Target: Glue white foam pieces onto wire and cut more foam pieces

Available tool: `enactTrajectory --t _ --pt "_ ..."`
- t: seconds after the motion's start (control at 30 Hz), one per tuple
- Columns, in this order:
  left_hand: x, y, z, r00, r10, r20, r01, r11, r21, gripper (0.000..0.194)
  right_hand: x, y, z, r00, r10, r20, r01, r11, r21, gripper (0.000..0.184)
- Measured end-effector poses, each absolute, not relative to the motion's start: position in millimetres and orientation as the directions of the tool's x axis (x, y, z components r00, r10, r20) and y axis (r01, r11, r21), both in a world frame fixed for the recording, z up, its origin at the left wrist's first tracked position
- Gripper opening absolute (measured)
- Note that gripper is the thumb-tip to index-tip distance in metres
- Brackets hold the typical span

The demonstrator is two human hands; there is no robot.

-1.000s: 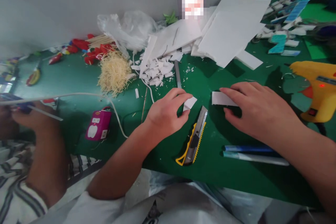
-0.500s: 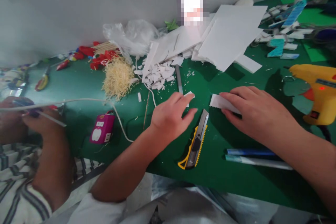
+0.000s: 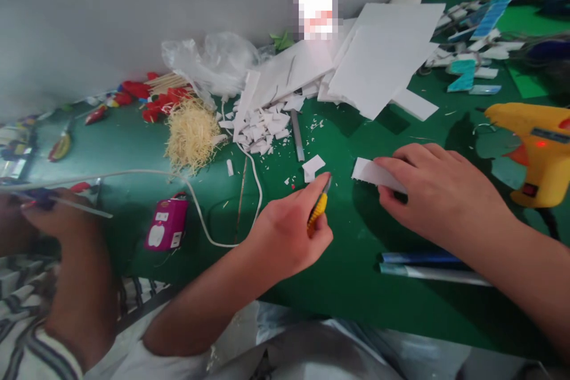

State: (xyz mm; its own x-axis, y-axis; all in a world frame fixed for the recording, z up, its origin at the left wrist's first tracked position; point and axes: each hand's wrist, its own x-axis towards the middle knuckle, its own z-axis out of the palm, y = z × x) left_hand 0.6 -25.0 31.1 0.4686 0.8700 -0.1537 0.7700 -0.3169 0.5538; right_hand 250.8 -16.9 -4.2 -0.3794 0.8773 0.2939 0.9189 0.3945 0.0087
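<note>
My left hand (image 3: 291, 228) is closed around a yellow utility knife (image 3: 317, 214), its blade end pointing up and away from me. Just beyond that hand, small cut white pieces (image 3: 314, 166) lie on the green table (image 3: 347, 285). My right hand (image 3: 427, 190) grips a white foam board strip (image 3: 367, 171) between thumb and fingers; the strip's far end is hidden under the hand. Two blue-and-white sticks (image 3: 414, 270) lie partly beneath my right forearm.
At right stands a yellow hot glue gun (image 3: 534, 148) with a red light. White boards (image 3: 392, 53), foam scraps (image 3: 267, 127) and straw shreds (image 3: 191, 136) lie along the back. A co-worker's hand (image 3: 66, 214) works at left near a purple box (image 3: 168, 224) and a white cord (image 3: 200, 219).
My left hand has let go of the small white pieces and picked up the utility knife from the table. My right hand stays on the strip.
</note>
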Motion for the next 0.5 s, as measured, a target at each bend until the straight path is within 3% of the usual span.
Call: enactTrajectory --t 0.1,0.2,0.5 --pt "-3.5 -23.6 34.6 0.47 0.882 -0.037 0.706 -0.351 0.615 0.063 249.9 -16.1 -5.9 -0.428 0.856 0.291 0.896 0.444 0.012 0.028" --pt "-2.4 -23.9 34.8 0.534 0.845 -0.011 0.678 -0.421 0.603 0.066 248.5 -14.4 -7.7 -0.504 0.813 0.292 0.846 0.532 -0.022 0.024" --pt "6.8 -31.3 25.3 0.549 0.829 0.109 0.758 -0.548 0.352 0.042 242.9 -17.0 -3.2 -0.531 0.797 0.286 0.822 0.568 -0.055 0.023"
